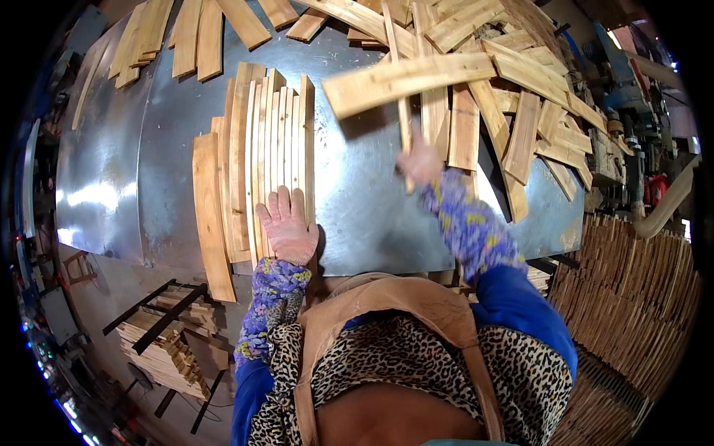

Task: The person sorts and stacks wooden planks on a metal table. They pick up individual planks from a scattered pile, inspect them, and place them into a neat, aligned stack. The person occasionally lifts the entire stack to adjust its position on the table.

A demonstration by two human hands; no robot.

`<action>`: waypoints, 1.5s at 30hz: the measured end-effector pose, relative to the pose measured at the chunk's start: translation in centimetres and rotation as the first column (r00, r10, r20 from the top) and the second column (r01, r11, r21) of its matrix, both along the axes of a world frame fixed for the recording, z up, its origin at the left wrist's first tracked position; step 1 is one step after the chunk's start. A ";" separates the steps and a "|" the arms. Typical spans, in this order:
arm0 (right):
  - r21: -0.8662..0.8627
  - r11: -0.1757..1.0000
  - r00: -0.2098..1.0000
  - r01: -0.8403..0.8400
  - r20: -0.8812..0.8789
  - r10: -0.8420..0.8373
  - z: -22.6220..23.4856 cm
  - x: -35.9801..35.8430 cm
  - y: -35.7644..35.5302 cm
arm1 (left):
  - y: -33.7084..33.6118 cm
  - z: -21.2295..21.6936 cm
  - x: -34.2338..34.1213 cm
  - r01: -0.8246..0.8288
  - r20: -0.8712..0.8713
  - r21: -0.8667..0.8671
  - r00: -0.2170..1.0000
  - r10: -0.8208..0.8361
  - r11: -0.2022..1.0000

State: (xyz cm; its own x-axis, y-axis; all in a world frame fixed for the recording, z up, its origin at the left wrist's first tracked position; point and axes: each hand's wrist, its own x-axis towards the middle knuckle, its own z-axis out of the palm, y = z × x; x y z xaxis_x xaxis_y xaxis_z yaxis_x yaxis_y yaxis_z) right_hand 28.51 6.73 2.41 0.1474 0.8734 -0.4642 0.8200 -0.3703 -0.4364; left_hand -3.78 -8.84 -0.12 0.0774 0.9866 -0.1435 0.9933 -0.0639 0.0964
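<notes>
My left hand (288, 227), in a pale pinkish glove, lies with fingers stretched over the near end of a row of wooden boards (279, 134). These boards stand on edge side by side, their narrow faces up. My right hand (422, 162), smeared by motion, closes around a narrow wooden strip (406, 134), seemingly a board seen edge-on, which points away from me. Beyond that hand, a blurred wide board (409, 82) slants across the strip and hides part of it. Flat against the left side of the row rests a curved-looking board (213, 215), its near end past the table edge.
Loose boards (520, 111) lie in a jumbled heap at the far right of the metal table (364, 230). More boards (199, 37) lie at the far left. Stacked wood (160, 346) sits on a dark frame below left; tall stacks (632, 290) stand at the right.
</notes>
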 end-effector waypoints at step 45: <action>-0.002 0.945 0.374 0.326 -0.918 -0.131 -3.2 2.4 -3.2 | -4.8 0.4 5.3 -0.239 0.238 0.032 0.945 0.225 0.971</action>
State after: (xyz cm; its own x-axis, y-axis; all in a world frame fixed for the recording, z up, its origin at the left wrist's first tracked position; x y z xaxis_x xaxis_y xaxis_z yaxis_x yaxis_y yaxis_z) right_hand 30.88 3.52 -0.81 -0.0631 0.9450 -0.3210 -0.1929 -0.3271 -0.9251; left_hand 1.53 -13.65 0.29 -0.1303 0.9874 -0.0894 0.9322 0.1528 0.3280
